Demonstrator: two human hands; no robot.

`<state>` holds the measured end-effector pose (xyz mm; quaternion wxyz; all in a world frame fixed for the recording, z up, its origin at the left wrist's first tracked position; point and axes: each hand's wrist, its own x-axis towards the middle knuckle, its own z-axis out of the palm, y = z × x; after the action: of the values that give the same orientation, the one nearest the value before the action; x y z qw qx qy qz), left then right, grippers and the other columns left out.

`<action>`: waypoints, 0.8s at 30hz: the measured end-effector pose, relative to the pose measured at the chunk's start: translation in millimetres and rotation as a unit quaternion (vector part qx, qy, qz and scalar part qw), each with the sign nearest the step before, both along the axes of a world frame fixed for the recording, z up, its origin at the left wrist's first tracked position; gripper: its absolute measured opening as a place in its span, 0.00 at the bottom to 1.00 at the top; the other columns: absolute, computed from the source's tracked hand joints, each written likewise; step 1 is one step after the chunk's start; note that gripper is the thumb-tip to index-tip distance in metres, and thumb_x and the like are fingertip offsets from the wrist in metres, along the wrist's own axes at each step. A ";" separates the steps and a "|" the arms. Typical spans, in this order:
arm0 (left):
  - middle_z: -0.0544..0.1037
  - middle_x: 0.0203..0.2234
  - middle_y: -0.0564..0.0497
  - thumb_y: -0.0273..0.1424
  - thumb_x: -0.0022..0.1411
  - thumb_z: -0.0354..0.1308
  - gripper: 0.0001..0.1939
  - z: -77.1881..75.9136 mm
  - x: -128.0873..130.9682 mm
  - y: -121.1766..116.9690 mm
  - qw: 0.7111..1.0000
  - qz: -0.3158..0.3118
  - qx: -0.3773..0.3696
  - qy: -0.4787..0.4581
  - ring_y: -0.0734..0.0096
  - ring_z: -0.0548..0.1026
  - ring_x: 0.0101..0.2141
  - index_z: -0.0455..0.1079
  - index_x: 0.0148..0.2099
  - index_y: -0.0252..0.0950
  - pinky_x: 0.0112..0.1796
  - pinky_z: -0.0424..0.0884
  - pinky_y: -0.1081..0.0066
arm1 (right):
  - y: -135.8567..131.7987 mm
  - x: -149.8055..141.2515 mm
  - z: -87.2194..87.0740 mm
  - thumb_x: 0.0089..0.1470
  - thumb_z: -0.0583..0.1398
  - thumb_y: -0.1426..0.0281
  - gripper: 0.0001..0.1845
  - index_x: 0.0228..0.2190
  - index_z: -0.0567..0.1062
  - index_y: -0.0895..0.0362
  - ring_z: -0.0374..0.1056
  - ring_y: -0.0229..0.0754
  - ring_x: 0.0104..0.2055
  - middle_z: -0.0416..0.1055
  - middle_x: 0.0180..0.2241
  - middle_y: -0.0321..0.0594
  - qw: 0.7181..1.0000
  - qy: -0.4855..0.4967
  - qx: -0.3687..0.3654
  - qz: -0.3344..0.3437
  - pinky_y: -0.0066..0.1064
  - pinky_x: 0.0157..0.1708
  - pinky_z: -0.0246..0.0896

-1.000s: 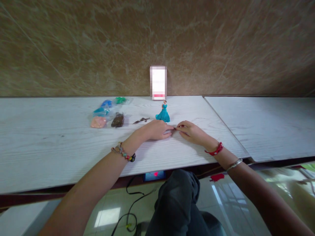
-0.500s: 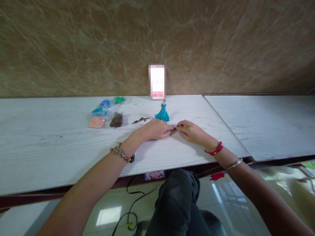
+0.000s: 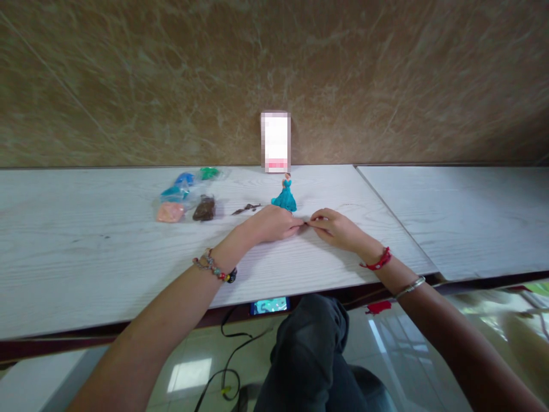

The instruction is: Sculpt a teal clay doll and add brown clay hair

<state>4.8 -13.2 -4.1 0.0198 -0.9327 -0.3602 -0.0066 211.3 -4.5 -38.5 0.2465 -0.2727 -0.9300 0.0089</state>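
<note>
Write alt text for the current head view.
A person's left grip and right grip nearly meet at a tiny dark piece over a white table, just in front of a turquoise-dressed figurine. Brown scraps and clear bags of colored material lie to the left; a bright, pixelated device stands upright by the marbled wall.

The left wrist point(image 3: 228, 252) wears a colourful beaded bracelet point(image 3: 220, 274), the right wrist point(image 3: 368, 247) a red band point(image 3: 380, 261) and silver bangle point(image 3: 410, 287), the legs dark trousers point(image 3: 306, 349).

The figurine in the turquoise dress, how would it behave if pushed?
The figurine probably resists tipping, since its skirt flares wide below. Its slim upper body looks likelier to bend or break. Its small size suggests little weight.
</note>
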 end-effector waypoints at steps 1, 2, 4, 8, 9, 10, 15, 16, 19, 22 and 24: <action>0.76 0.30 0.48 0.35 0.62 0.41 0.17 0.7 -0.7 0.4 1.000 0.004 -0.002 -0.003 0.71 0.71 0.29 0.70 0.44 0.40 0.30 0.60 0.70 | -0.3 -0.5 -0.2 0.53 0.51 0.75 0.13 0.34 0.76 0.59 0.66 0.39 0.36 0.70 0.35 0.46 1.000 -0.007 0.007 0.000 0.32 0.36 0.66; 0.76 0.30 0.48 0.35 0.61 0.42 0.17 1.4 -1.5 0.8 1.000 0.011 -0.005 -0.005 0.71 0.71 0.30 0.70 0.43 0.40 0.31 0.60 0.70 | -0.5 -0.9 -0.3 0.52 0.51 0.75 0.13 0.33 0.76 0.59 0.66 0.39 0.35 0.70 0.35 0.46 1.000 -0.012 0.013 -0.001 0.32 0.35 0.66; 0.76 0.31 0.48 0.36 0.61 0.42 0.17 2.2 -3.2 1.7 1.000 0.027 -0.009 -0.010 0.70 0.71 0.31 0.70 0.44 0.41 0.31 0.60 0.70 | -1.0 -1.6 -0.5 0.52 0.52 0.76 0.13 0.32 0.76 0.59 0.66 0.39 0.35 0.71 0.34 0.46 1.000 -0.020 0.020 -0.006 0.32 0.35 0.65; 0.76 0.33 0.48 0.36 0.61 0.42 0.18 1.9 -5.3 2.5 0.999 0.039 -0.011 -0.019 0.71 0.71 0.33 0.68 0.48 0.42 0.32 0.61 0.70 | -1.7 -1.9 -0.5 0.52 0.51 0.76 0.13 0.34 0.75 0.59 0.66 0.40 0.35 0.71 0.35 0.46 0.999 -0.025 0.024 -0.011 0.33 0.36 0.65; 0.76 0.34 0.49 0.35 0.61 0.42 0.18 1.5 -5.3 2.4 0.999 0.036 -0.012 -0.022 0.70 0.71 0.33 0.67 0.49 0.43 0.32 0.61 0.70 | -1.8 -1.8 -0.5 0.52 0.51 0.76 0.13 0.34 0.75 0.60 0.66 0.40 0.35 0.71 0.35 0.47 0.999 -0.026 0.027 -0.010 0.33 0.36 0.64; 0.76 0.34 0.49 0.35 0.61 0.42 0.18 1.0 -5.0 2.3 0.999 0.030 -0.014 -0.024 0.70 0.71 0.33 0.67 0.49 0.43 0.32 0.61 0.70 | -2.0 -1.8 -0.4 0.52 0.51 0.76 0.13 0.34 0.75 0.60 0.66 0.40 0.35 0.70 0.35 0.47 0.999 -0.027 0.030 -0.010 0.33 0.36 0.64; 0.76 0.32 0.48 0.36 0.60 0.43 0.17 -2.4 -2.3 1.7 1.000 -0.006 -0.021 -0.011 0.69 0.71 0.30 0.67 0.48 0.43 0.30 0.60 0.70 | -2.5 -2.0 -0.1 0.52 0.51 0.76 0.13 0.33 0.75 0.61 0.66 0.40 0.34 0.71 0.34 0.47 0.998 -0.037 0.053 -0.019 0.32 0.35 0.63; 0.76 0.31 0.48 0.36 0.60 0.43 0.17 -2.6 -1.9 1.8 1.000 -0.008 -0.020 -0.005 0.70 0.71 0.29 0.68 0.48 0.42 0.29 0.59 0.70 | -2.5 -2.1 0.1 0.52 0.51 0.76 0.13 0.33 0.75 0.61 0.66 0.40 0.34 0.71 0.34 0.46 0.998 -0.039 0.054 -0.019 0.32 0.35 0.64; 0.76 0.30 0.47 0.36 0.61 0.42 0.17 -1.3 -1.3 1.8 1.000 0.000 -0.013 0.001 0.69 0.71 0.29 0.69 0.44 0.40 0.28 0.59 0.70 | -2.6 -1.9 1.1 0.52 0.51 0.77 0.13 0.33 0.75 0.60 0.66 0.40 0.34 0.71 0.33 0.46 0.998 -0.040 0.055 -0.018 0.32 0.35 0.64; 0.75 0.31 0.46 0.35 0.62 0.40 0.17 0.5 -0.6 0.8 1.000 0.008 0.002 -0.006 0.68 0.72 0.30 0.70 0.42 0.38 0.29 0.59 0.69 | -2.7 -1.5 2.3 0.51 0.52 0.77 0.13 0.33 0.75 0.60 0.66 0.40 0.34 0.72 0.33 0.46 0.998 -0.032 0.056 -0.016 0.33 0.35 0.64; 0.75 0.31 0.46 0.35 0.62 0.40 0.18 0.2 0.3 0.1 1.000 0.006 0.009 -0.006 0.68 0.72 0.30 0.69 0.43 0.38 0.28 0.59 0.69 | -2.8 -1.3 2.7 0.51 0.52 0.77 0.12 0.33 0.75 0.61 0.66 0.41 0.34 0.72 0.33 0.46 0.998 -0.027 0.053 -0.015 0.33 0.35 0.64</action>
<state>5.1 -13.1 -3.8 0.0256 -0.9301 -0.3660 -0.0155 209.9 -7.4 -35.8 0.2356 -0.2732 -0.9312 -0.0514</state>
